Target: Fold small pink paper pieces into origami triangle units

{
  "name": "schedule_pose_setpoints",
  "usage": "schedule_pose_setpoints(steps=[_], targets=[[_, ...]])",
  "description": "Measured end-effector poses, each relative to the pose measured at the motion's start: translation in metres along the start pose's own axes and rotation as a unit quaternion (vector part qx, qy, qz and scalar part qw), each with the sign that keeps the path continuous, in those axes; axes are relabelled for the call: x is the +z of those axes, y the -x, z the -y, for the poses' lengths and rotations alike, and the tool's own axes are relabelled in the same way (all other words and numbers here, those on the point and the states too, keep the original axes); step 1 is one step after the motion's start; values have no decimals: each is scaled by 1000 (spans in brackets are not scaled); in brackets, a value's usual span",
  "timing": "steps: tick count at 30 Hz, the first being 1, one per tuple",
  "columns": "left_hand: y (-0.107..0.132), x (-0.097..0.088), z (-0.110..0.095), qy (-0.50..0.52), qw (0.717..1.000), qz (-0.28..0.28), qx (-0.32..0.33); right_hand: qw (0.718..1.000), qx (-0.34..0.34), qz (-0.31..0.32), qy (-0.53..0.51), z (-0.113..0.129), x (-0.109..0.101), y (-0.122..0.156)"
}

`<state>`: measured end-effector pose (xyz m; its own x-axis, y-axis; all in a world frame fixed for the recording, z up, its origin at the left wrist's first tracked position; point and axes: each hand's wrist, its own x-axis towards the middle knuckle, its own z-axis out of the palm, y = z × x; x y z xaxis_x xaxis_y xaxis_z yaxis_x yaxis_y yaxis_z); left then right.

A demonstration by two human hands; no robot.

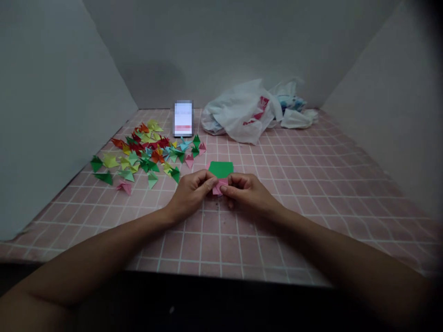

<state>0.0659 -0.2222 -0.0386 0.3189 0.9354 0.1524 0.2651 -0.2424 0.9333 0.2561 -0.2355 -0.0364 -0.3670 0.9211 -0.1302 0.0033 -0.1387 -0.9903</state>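
Observation:
Between my two hands is a small piece of folded pink paper (220, 186), pinched from both sides. My left hand (195, 190) grips its left edge with thumb and fingers. On the other side, my right hand (247, 191) has its thumb pressed on the paper's lower right part. Just beyond the fingertips lies green square paper (221, 169), with a bit of pink showing at its left edge. Fingers hide part of the folded piece. To the left spreads a heap of small folded paper cranes (148, 150) in red, yellow, green, blue, orange and pink.
A lit phone (183, 118) stands upright behind the heap, its screen blurred. White plastic bags (238, 113) lie crumpled at the back, one with red print. A pink checked cloth (294, 184) covers the table, with walls on the left, back and right.

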Motion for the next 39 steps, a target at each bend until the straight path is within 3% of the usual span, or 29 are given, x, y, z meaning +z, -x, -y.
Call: schedule_pose_setpoints(steps=[3, 6, 9, 11, 13, 16, 19, 22, 25, 29, 33, 39], targets=[[0, 0, 6, -106, 979, -81, 156, 999, -1, -41, -7, -2, 0, -2], [0, 2, 9, -218, 924, -86, 303, 997, 1, -56, -48, -4, 0, -3], [0, 4, 9, -307, 874, -55, 373, 994, -5, -42, -104, -5, 1, -2], [1, 5, 8, -329, 855, -54, 397, 991, -21, -24, -128, -4, 1, -1], [1, 5, 6, -316, 855, -73, 404, 991, -48, -3, -124, -2, 0, 0], [2, 3, 4, -242, 891, -98, 371, 993, -83, 29, -83, 0, -1, 2], [3, 2, 4, -150, 945, -121, 265, 995, -87, 25, -47, -2, -1, 0], [4, 3, 4, -53, 974, -129, 181, 990, -134, -37, -11, -7, 0, -5], [4, 4, 2, -14, 971, -97, 219, 982, -183, -50, 19, -11, 0, -7], [4, 2, -2, -43, 955, -67, 285, 967, -232, -76, 69, -10, -1, -4], [3, -2, -3, -59, 955, -75, 280, 947, -282, -105, 112, -8, -2, 0], [3, -2, -1, -42, 961, -65, 266, 902, -371, -91, 202, -3, -5, 0]])
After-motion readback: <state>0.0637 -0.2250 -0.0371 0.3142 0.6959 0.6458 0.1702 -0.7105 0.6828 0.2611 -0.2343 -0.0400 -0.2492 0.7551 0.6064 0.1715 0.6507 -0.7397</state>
